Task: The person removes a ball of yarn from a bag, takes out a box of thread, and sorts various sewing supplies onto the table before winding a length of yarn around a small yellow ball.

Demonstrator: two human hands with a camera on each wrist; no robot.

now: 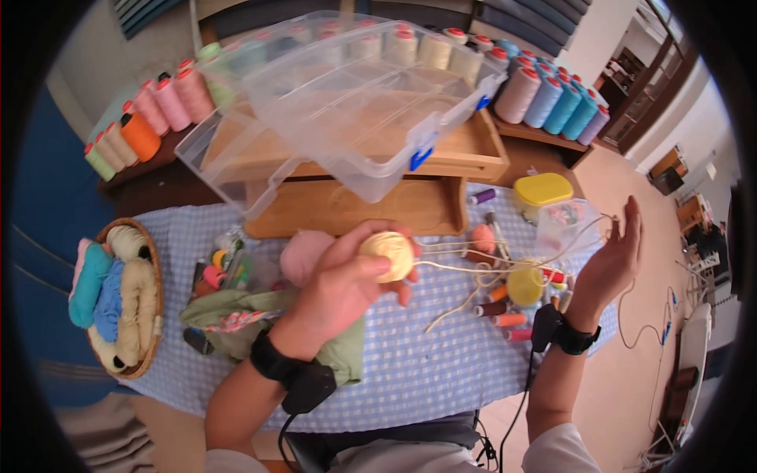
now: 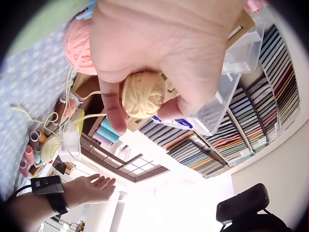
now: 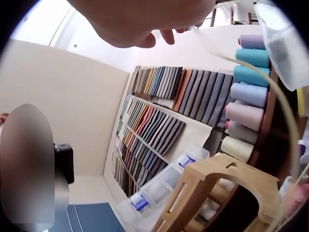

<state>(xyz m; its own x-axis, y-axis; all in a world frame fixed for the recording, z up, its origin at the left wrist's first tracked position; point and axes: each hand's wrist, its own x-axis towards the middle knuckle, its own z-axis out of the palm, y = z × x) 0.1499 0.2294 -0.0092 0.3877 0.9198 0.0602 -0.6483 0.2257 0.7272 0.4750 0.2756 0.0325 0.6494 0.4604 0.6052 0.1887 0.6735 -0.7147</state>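
Note:
A small ball of pale yellow yarn (image 1: 388,256) sits in my left hand (image 1: 339,276), with the thumb across its front and fingers curled round it. The left wrist view shows the yarn ball (image 2: 144,95) gripped between thumb and fingers. Strands of yarn (image 1: 453,269) run from it to the right, tangling over the thread spools. My right hand (image 1: 613,256) is raised at the table's right side, fingers extended. One strand (image 3: 263,72) rises to its fingertips in the right wrist view. Close behind my left hand lies a pink yarn ball (image 1: 306,256).
A clear divided plastic case (image 1: 347,118) stands open on a wooden organizer (image 1: 355,209). Thread cones (image 1: 564,110) line both back sides. A basket (image 1: 158,315) of yarn skeins is at left, beside green cloth (image 1: 339,347). A yellow-lidded tub (image 1: 544,189) stands at right.

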